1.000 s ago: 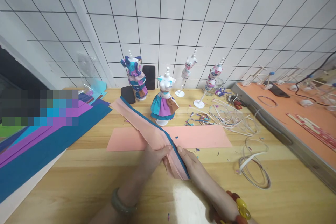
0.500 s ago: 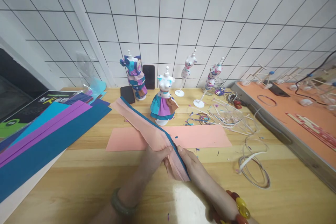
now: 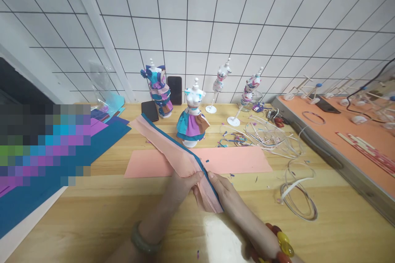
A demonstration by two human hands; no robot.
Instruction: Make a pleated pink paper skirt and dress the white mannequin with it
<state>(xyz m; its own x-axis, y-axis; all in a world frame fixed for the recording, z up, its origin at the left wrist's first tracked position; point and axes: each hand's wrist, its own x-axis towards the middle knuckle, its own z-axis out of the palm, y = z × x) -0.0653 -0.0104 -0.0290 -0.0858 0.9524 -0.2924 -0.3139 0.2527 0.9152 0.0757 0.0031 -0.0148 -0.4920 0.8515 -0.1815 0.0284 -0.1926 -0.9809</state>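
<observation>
Blue-edged pink strip, thin and creased, is pinched near one end by the left hand and right hand; beyond the grip, a smooth rectangular sheet is partly hidden.

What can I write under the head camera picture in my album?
Left hand and right hand hold a blue-edged pink strip, with a small mannequin in a colourful skirt behind.
</observation>
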